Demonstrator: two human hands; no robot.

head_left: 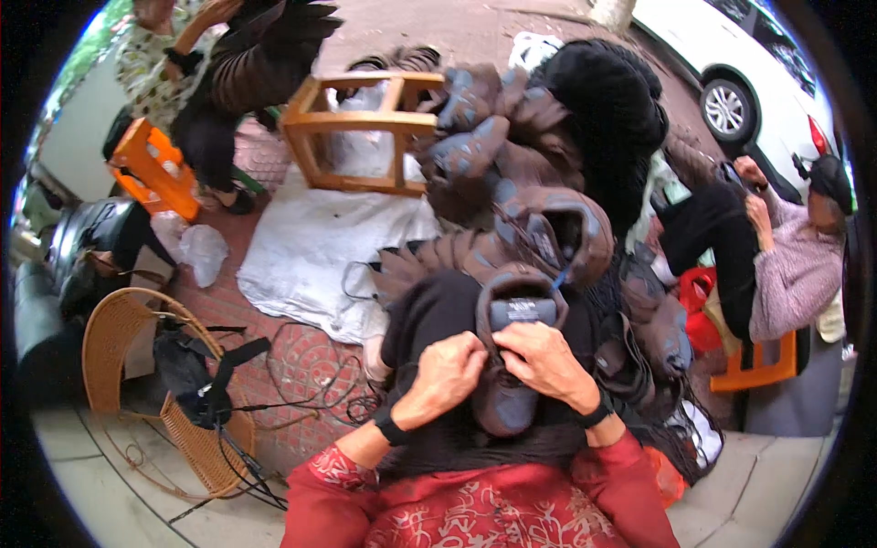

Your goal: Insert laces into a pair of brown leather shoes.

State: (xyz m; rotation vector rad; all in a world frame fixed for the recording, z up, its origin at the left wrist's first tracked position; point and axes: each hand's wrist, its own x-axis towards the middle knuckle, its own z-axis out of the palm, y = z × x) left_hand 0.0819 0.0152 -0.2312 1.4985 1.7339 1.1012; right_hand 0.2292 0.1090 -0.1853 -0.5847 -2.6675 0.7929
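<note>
On my lap lies a brown shoe upper [505, 404] with blue-grey patches, its toe toward me and its opening facing away. A pale printed label shows on the lining inside that opening. My left hand [446, 374] pinches the left edge of the front of the upper, fingers curled in. From the other side, my right hand [548, 361] grips the right edge, close to the left one. Whatever lace or thread may be between the fingertips is too small to make out. Just beyond sits another brown upper [589, 239], and a row of stacked uppers [425, 262] stretches left.
A heap of uppers [470, 151] lies beyond, beside a tipped wooden stool [402, 119] on a white sheet [306, 251]. Left stands a wicker chair [114, 342] with a black bag [187, 374]. People sit at far left and right; a white car [671, 23] is parked behind.
</note>
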